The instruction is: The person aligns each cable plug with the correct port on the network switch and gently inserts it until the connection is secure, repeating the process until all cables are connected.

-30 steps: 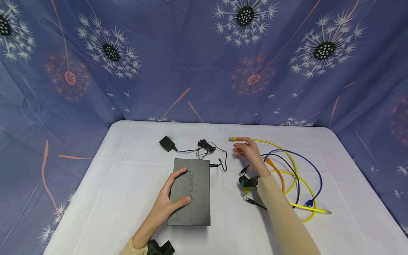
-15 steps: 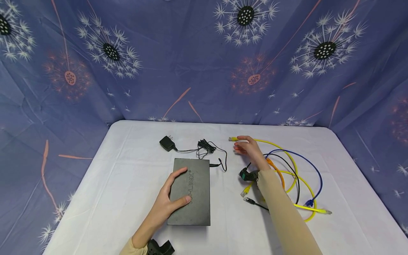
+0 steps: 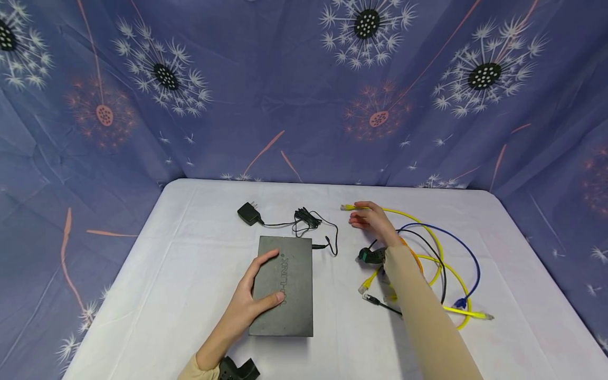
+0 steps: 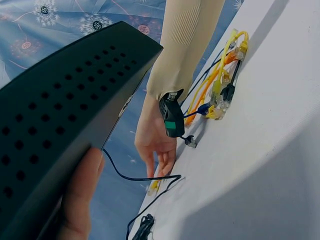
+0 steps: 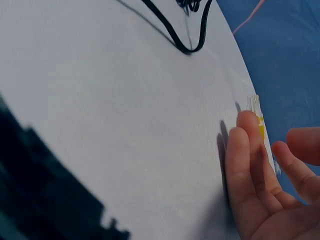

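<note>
My left hand (image 3: pixel 247 306) grips a flat dark-grey network switch (image 3: pixel 296 279) with embossed lettering, thumb and index finger lying over its top. In the left wrist view, the vented side of the network switch (image 4: pixel 75 105) shows, with my thumb (image 4: pixel 82 185) at its edge. A black power lead (image 3: pixel 320 246) meets its right side near the far end. My right hand (image 3: pixel 377 224) is beside the plug end of a yellow network cable (image 3: pixel 404 214), fingers loosely bent. In the right wrist view, its fingertips overlap the clear-and-yellow plug (image 5: pixel 260 125), with nothing pinched.
A black power adapter (image 3: pixel 249 214) and its bundled cord (image 3: pixel 306 217) lie behind the switch. Right of it, blue (image 3: pixel 476 264), black (image 3: pixel 445 279) and orange (image 3: pixel 418 261) cables tangle with yellow ones, partly hidden by my right sleeve (image 3: pixel 427 316). A patterned curtain (image 3: pixel 294 105) hangs behind the table.
My right hand has shifted slightly to the right and away from me, overlapping the yellow cable just behind its plug. My left hand and the switch stay in place.
</note>
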Available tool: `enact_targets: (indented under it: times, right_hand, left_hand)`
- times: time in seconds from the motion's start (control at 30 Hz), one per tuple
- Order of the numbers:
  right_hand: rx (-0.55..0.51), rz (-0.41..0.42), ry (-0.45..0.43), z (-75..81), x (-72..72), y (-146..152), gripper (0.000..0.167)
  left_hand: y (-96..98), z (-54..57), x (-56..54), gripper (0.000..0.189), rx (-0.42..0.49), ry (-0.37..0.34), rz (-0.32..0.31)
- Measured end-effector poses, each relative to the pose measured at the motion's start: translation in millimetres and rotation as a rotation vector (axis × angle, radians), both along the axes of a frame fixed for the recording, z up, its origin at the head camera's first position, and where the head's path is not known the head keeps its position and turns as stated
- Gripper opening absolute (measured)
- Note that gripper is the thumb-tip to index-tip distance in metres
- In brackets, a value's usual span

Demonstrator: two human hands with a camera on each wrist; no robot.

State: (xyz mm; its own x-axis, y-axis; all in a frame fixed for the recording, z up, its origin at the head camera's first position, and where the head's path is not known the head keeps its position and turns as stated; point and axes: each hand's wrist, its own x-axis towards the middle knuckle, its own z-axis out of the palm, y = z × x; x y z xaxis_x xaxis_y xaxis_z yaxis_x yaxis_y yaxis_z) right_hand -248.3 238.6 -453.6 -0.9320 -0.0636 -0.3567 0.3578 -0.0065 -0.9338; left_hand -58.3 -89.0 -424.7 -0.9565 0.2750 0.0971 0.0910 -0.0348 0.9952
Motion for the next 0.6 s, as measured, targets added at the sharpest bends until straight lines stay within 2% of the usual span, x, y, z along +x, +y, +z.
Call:
enact_targets:
  times: [0.27, 0.6]
  right_hand:
    - [0.016, 0.046, -0.013, 0.1, -1.7, 4.8, 0.048]
    - [0.015, 0.047, -0.011, -3.7, -3.5, 4.2, 0.049]
  left_hand:
    - [-0.1, -0.4, 0.5, 0.074, 0.002, 0.0, -0.001]
    - [-0.7, -2.2, 0.2, 0.073, 0.0, 0.012, 0.003]
